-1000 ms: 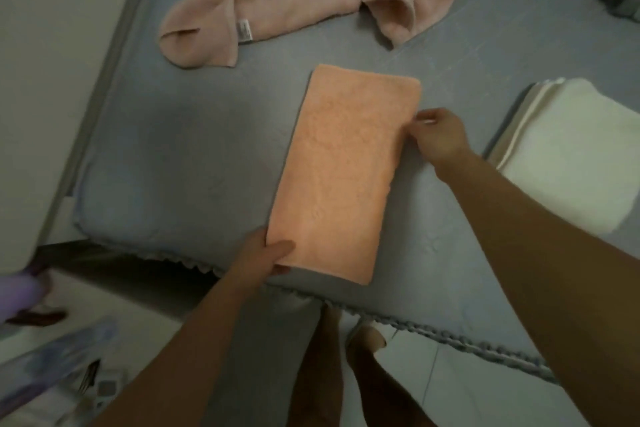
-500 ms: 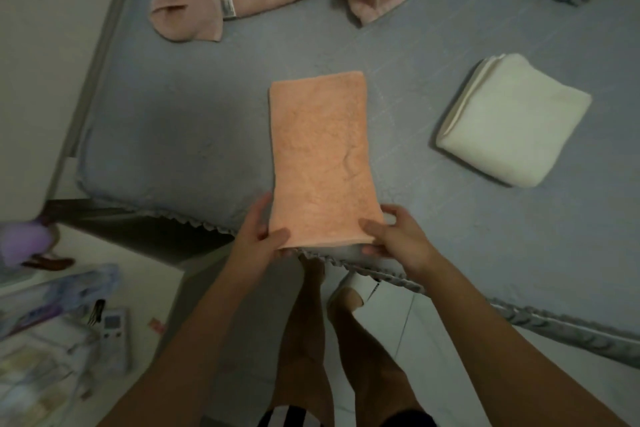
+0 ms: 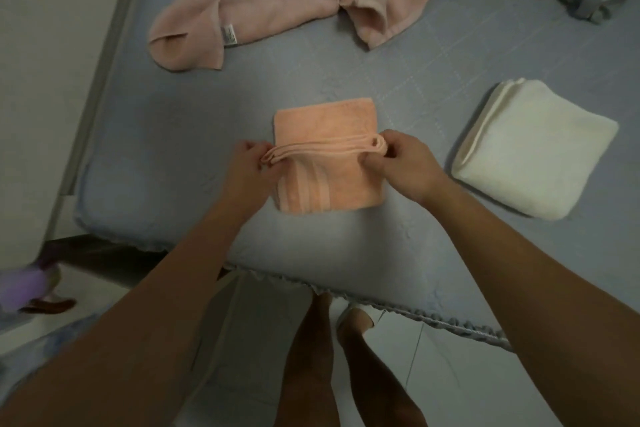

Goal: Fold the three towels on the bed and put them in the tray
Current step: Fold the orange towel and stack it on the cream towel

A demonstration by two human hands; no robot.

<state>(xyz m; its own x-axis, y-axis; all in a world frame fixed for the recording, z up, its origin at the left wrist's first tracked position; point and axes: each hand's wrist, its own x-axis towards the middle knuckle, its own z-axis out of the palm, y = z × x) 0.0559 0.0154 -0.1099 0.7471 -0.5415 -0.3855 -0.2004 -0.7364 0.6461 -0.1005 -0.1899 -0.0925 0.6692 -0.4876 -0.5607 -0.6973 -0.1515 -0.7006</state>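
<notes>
Fold half-made, edges at risk of slipping

Both hands pinch the near end of the orange towel [image 3: 325, 163], which is carried up and over toward the far end. The left hand [image 3: 247, 163] grips the stacked edges at the left corner, fingers closed tight on the cloth; the right hand [image 3: 398, 159] does the same at the right corner. The towel lies on the grey bed [image 3: 173, 149], near the front edge, with its far half flat and its lifted edge hanging about midway across.

Several layers are held in each pinch. If one grip loosens, I judge that the layers could fan apart and the corners land out of line, giving a skewed fold. Uneven travel of the two hands would twist the edge the same way. Dragging rather than lifting could pull the lower half out of square.

The cream towel [image 3: 533, 149] sits folded well to the right, clear of the work. The pink towel [image 3: 277, 0] lies crumpled at the far side, not yet folded. No tray shows in view, so where the folded towels must go cannot be told.
</notes>
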